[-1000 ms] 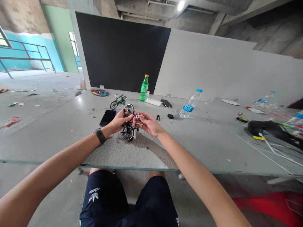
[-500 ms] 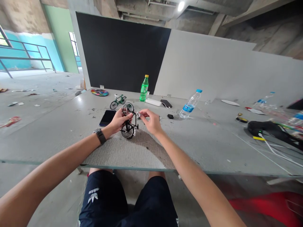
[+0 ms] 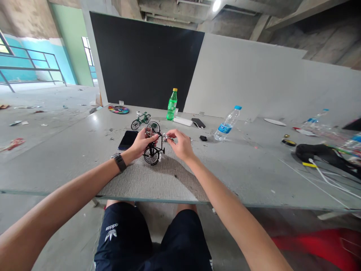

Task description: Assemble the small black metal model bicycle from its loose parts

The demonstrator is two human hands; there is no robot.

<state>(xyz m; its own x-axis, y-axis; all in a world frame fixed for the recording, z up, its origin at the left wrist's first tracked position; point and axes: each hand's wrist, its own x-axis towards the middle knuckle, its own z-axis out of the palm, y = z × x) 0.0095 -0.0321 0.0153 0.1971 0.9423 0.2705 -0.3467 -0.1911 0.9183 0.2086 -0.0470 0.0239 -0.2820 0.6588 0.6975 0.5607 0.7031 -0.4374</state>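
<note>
A black model bicycle (image 3: 152, 155) is tipped on its side above the table, one wheel toward me and the other away. My left hand (image 3: 140, 143) is closed round its frame from the left. At its right end, the fingers of my right hand (image 3: 180, 143) pinch the small silver handlebar (image 3: 165, 137); the fingertips partly hide it. Behind my left hand stands a green model bicycle (image 3: 140, 120). A dark phone (image 3: 128, 140) lies beside my left wrist.
On the grey table (image 3: 84, 162) are a green bottle (image 3: 172, 105), a white cylinder (image 3: 182, 121), a second phone (image 3: 198, 123), a water bottle (image 3: 227, 124) and a small black object (image 3: 203, 138). A colourful palette (image 3: 119, 109) lies at the back left. Cables and a black device (image 3: 313, 152) occupy the right.
Both hands keep their hold on the black model bicycle. My right-hand fingers have shifted very slightly at the handlebar, and the view has moved a little.
</note>
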